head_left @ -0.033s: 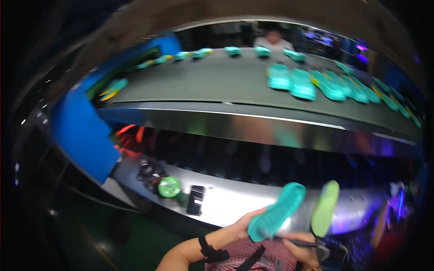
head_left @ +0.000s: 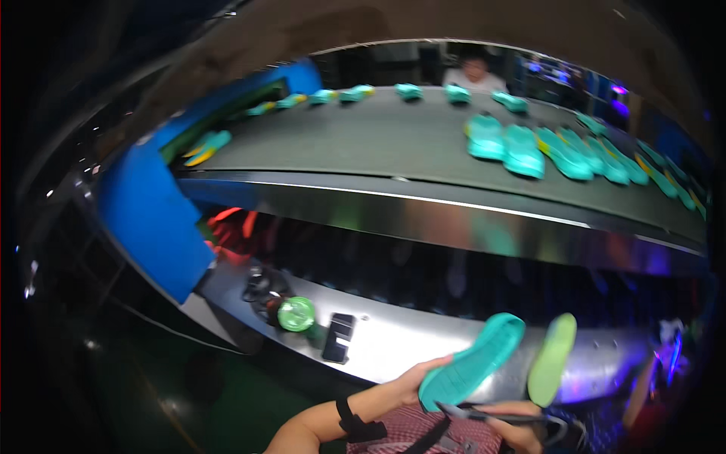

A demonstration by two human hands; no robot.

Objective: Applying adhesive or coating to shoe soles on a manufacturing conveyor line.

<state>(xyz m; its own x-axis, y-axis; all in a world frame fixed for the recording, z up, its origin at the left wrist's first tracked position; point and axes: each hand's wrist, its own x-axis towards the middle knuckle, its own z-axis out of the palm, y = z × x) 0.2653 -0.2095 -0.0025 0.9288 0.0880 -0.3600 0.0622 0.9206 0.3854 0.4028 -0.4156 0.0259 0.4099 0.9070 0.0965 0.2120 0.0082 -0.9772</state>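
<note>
A wide grey conveyor belt (head_left: 363, 144) curved across the upper half of the view, carrying many teal shoe soles (head_left: 522, 150), most of them crowded toward its right end and a few spaced along the far edge. At its left end stood a blue housing (head_left: 151, 212), with 2 more soles lying at its mouth. Behind the belt a person (head_left: 474, 76) in a pale top was partly visible. Below the belt ran a polished steel front, and beneath that a lower steel table (head_left: 393, 337) holding a green round lid (head_left: 296, 313) and, just beside it, a dark phone (head_left: 338, 337).

Close to the lower edge, the left hand (head_left: 412, 382) held a teal sole (head_left: 473, 362) by its heel end, the grip closed around it with the thumb on top, the toe pointing up and right over the table. A dark band circled that wrist. Just to the right of the teal sole a lime-green sole (head_left: 553, 359) stood nearly upright; what held it could not be told. The right hand (head_left: 522, 430) was closed around dark scissors (head_left: 491, 415), whose blades pointed left, under the teal sole.
</note>
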